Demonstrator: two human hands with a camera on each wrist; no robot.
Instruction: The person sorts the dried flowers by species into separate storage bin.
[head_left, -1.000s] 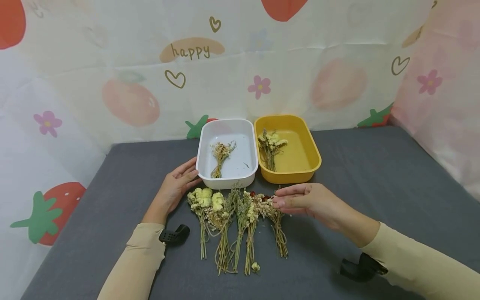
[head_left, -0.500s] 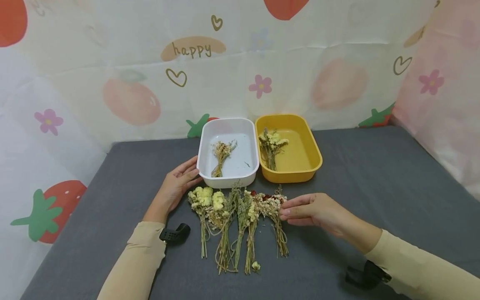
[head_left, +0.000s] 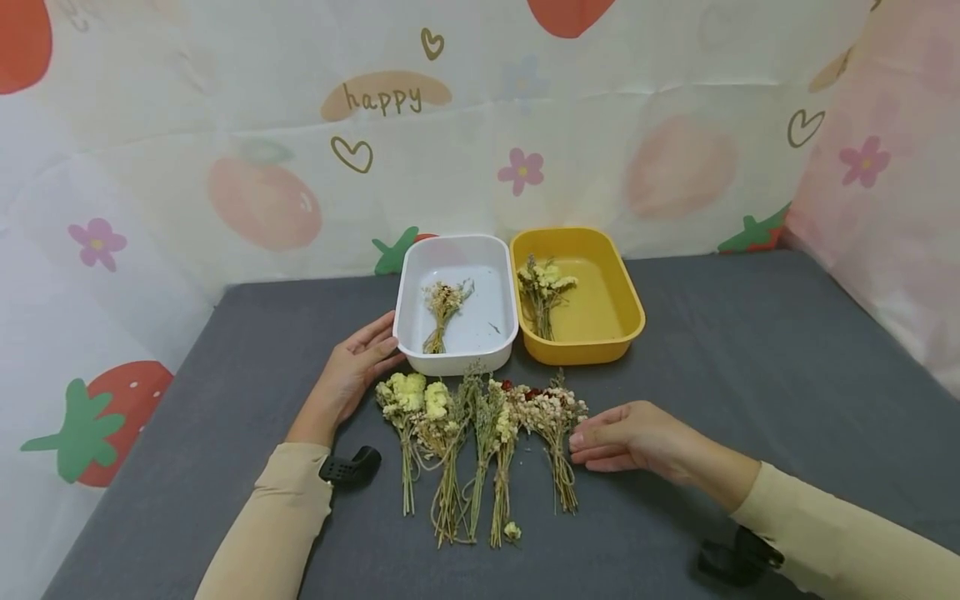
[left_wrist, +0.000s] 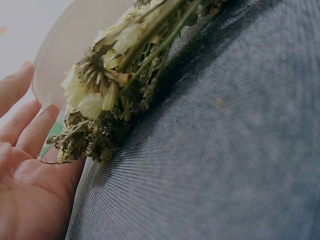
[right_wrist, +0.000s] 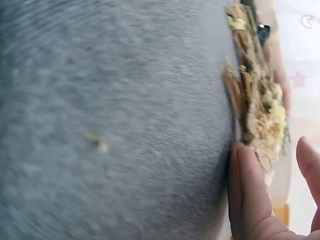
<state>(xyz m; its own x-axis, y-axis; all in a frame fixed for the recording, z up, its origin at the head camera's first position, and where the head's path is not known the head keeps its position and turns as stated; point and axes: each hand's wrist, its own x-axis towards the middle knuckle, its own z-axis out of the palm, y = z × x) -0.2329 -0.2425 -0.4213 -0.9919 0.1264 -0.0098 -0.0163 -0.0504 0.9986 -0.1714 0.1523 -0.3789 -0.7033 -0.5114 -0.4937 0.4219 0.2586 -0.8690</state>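
Note:
In the head view my left hand (head_left: pixel 352 375) rests its extended fingers against the left front corner of the white tray (head_left: pixel 457 365). That palm also shows in the left wrist view beside a yellow-headed dried flower bunch (left_wrist: pixel 95 95). My right hand (head_left: pixel 633 437) is just right of the rightmost dried flower bunch (head_left: pixel 558 417), which has cream and red blooms. Its fingers (right_wrist: pixel 252 185) are loosely extended in the right wrist view, thumb apart, and hold nothing; whether they touch the blooms I cannot tell. Several tied bunches (head_left: pixel 446 467) lie side by side, stems toward me.
A small bunch (head_left: pixel 442 312) lies inside the white tray. To its right stands a yellow tray (head_left: pixel 633 325) with a pale yellow bunch (head_left: pixel 543 287). One loose flower head (head_left: pixel 512 531) lies on the grey cloth (head_left: pixel 225 467). A printed curtain (head_left: pixel 480 125) hangs behind.
My right hand has moved down and slightly right, from over the rightmost bunch's blooms to beside it. My left hand stays at the white tray. The bunches have not visibly moved.

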